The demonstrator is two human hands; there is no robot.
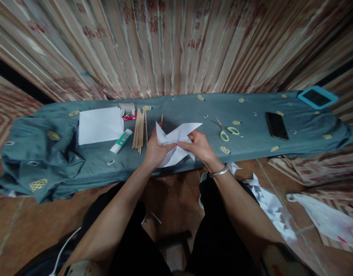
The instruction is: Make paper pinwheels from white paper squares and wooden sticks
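Note:
Both hands grip a white paper pinwheel [178,134] above the front edge of the cloth-covered table. My left hand [157,149] is closed on its left side, thumb pressed near the centre. From the right, my right hand [199,145] pinches the paper, its thumb also at the middle. A thin wooden stick tip [162,118] shows just beyond my left fingers; whether that hand holds it I cannot tell. Left of the hands lie several wooden sticks [139,130] and a green-and-white glue stick [121,141]. Scissors [225,130] with light green handles lie to the right, blades apart.
White paper sheets [100,126] and a small open red-and-white box [128,112] of metal bits lie at left on the green cloth [188,109]. A phone [276,125] and blue-framed tablet [317,96] lie at right. Folded papers [268,205] and a plastic bag [329,214] are on the floor.

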